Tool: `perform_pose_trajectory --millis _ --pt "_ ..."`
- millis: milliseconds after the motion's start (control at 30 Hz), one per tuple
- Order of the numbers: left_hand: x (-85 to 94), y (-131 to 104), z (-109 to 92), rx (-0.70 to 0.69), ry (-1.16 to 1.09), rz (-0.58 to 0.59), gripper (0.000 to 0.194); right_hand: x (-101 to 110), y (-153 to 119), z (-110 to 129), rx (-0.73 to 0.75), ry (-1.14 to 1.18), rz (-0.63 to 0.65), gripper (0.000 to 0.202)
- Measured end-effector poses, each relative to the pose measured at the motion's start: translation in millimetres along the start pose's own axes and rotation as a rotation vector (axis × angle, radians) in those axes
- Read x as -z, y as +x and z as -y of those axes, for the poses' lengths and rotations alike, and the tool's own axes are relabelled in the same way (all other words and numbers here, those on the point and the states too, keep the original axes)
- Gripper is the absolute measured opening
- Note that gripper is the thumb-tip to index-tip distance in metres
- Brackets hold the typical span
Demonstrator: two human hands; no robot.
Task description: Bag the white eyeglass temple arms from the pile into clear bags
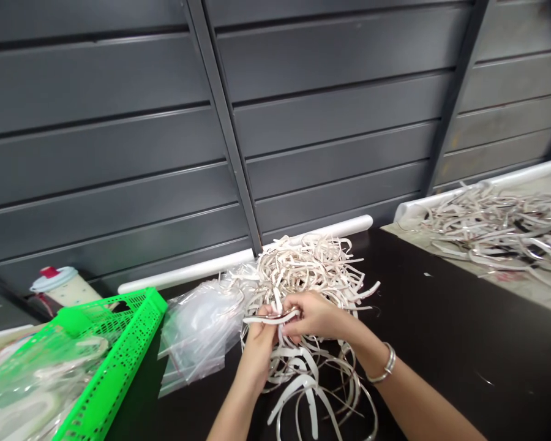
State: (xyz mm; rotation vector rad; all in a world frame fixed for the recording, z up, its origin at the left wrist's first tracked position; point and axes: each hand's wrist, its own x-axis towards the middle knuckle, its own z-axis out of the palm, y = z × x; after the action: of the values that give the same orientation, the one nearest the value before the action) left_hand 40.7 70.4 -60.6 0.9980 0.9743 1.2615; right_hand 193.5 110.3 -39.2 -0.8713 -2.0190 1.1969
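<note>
A tangled heap of white and brownish strips point(310, 263) lies on the black table, with loose curls hanging toward the front. My left hand point(261, 334) is closed on a strip point(270, 318) in front of the heap. My right hand point(310, 315), with a silver bracelet on its wrist, has its fingers bent around the right end of that same strip. Both hands are close together, and the fingertips are partly hidden by strips.
Clear plastic bags point(202, 331) lie left of the heap. A green basket point(119, 367) with bagged strips stands at the left, a lidded cup point(68, 288) behind it. More strips point(509, 226) are piled at the right. A grey slatted wall point(340, 110) rises behind.
</note>
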Motion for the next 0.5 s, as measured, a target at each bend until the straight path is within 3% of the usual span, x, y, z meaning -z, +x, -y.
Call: perform_pose_trajectory --millis 100,200,300,367,433,500 --pt "-0.2 -0.9 -1.5 -0.025 0.057 0.024 0.031 -6.2 1.5 1.0 0.034 -0.052 -0.043 0.013" --pt "1.3 -3.5 -6.4 -0.064 0.15 0.033 0.026 4.2 2.9 -2.5 0.009 0.064 -0.153 0.009" --pt "4.1 -7.6 -13.1 -0.125 0.387 0.132 0.023 25.9 -0.1 -4.0 0.009 0.24 -0.352 0.005" --pt "5.3 -11.1 -16.1 -0.192 0.598 0.2 0.018 39.9 -4.2 -1.5 0.051 0.439 -0.538 0.015" --pt "4.7 -15.0 -16.9 -0.276 0.739 0.175 0.036 47.8 -8.0 3.6 0.094 0.63 -0.673 0.026" --pt "2.3 -19.0 -16.9 -0.367 0.81 0.073 0.051 46.2 -10.1 9.5 0.101 0.716 -0.661 0.031"
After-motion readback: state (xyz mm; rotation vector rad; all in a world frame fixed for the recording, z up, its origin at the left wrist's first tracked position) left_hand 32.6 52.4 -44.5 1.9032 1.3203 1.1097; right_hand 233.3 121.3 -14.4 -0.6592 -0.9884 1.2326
